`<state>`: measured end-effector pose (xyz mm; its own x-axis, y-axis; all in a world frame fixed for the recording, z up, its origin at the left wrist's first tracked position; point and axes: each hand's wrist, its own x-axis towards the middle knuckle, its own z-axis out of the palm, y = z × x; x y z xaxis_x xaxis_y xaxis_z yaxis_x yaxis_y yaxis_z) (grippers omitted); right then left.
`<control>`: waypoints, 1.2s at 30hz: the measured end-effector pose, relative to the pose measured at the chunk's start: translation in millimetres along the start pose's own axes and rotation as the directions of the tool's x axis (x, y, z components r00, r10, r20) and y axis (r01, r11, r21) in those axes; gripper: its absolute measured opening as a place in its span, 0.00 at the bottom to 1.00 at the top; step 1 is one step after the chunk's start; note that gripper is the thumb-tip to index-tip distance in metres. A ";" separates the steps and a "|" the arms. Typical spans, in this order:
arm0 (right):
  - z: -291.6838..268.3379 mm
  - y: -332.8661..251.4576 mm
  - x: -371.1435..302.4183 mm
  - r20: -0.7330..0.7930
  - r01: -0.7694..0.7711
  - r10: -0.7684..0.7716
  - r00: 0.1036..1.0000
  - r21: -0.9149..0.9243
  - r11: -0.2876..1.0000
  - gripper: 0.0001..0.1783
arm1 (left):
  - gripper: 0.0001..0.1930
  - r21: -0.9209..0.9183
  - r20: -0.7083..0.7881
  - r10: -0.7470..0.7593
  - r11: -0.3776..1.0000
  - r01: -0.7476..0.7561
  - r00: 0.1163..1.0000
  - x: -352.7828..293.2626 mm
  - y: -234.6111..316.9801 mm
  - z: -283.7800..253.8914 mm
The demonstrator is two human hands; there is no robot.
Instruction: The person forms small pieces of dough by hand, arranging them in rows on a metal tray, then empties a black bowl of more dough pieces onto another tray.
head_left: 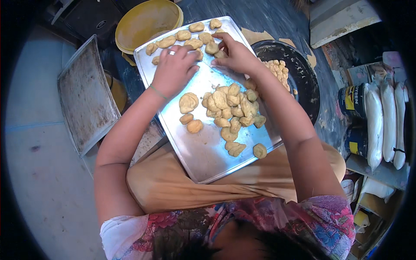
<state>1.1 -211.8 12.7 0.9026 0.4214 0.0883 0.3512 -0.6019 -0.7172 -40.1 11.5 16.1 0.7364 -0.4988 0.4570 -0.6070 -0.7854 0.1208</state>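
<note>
A silver metal tray lies tilted across my lap, with yellowish dough pieces on it. Along its far end, oval dough pieces sit in loose rows. My left hand, with a ring on one finger, reaches over these rows; its fingers are apart and bent down, partly hiding the pieces under them. Beside it, my right hand has thumb and fingers around a small dough piece, close to another greenish dough lump. Nearer to me, a heap of dough lumps lies mid-tray, with several loose ones around it.
Right of the tray stands a round black pan holding cut dough pieces. A yellow tub is at the far left. A worn baking tray leans at left. Shelves at right hold dark cans and white wrapped packages.
</note>
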 end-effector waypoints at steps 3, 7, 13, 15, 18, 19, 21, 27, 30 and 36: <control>-11.3 9.5 -5.3 -0.018 -0.046 0.045 0.999 -0.041 0.998 0.30 | 0.09 -0.019 0.063 0.067 0.998 -0.066 0.996 6.1 1.6 7.6; -24.9 29.2 3.7 -0.209 -0.010 -0.005 0.978 -0.069 0.998 0.18 | 0.06 -0.066 0.127 0.090 0.994 -0.082 0.988 18.9 4.6 10.7; -16.4 19.2 -3.9 -0.112 0.357 -0.400 0.910 -0.280 0.891 0.18 | 0.05 -0.180 0.055 0.089 0.980 -0.078 0.994 6.5 -1.8 18.9; -9.4 4.3 -8.1 -0.040 0.345 -0.371 0.928 -0.285 0.894 0.17 | 0.05 -0.243 0.014 0.071 0.968 -0.066 0.997 1.0 1.7 17.0; 3.7 7.0 0.2 -0.068 0.235 -0.292 0.954 -0.430 0.872 0.17 | 0.07 -0.192 -0.096 0.130 0.970 -0.147 0.987 2.6 3.3 4.4; 4.4 5.4 0.0 -0.066 0.238 -0.292 0.954 -0.426 0.873 0.17 | 0.07 -0.213 0.005 0.087 0.974 -0.084 0.996 -1.0 3.8 -6.5; -1.5 -3.1 -6.2 -0.210 0.219 -0.342 0.916 -0.451 0.865 0.20 | 0.07 -0.228 0.110 0.044 0.973 -0.018 0.993 -5.8 7.7 -28.1; 9.9 -40.9 -55.8 0.338 0.213 -0.198 0.920 -0.008 0.977 0.29 | 0.15 -0.563 0.604 0.173 0.784 0.262 0.778 -27.5 6.6 -47.6; 29.6 -64.1 -56.8 0.291 0.270 -0.228 0.929 -0.113 0.956 0.32 | 0.17 -0.649 0.637 -0.038 0.512 0.562 0.770 -28.4 1.1 -47.1; 29.9 -68.7 -44.9 0.227 -0.041 -0.090 0.970 0.513 0.857 0.25 | 0.27 -0.880 0.421 -0.323 0.084 0.468 0.848 -24.8 6.7 -54.7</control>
<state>-71.0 -169.1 37.3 0.7871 0.6167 -0.0072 0.1363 -0.1853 -0.9732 -78.8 38.6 53.8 0.9459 -0.3236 -0.0222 0.0311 0.0226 0.9993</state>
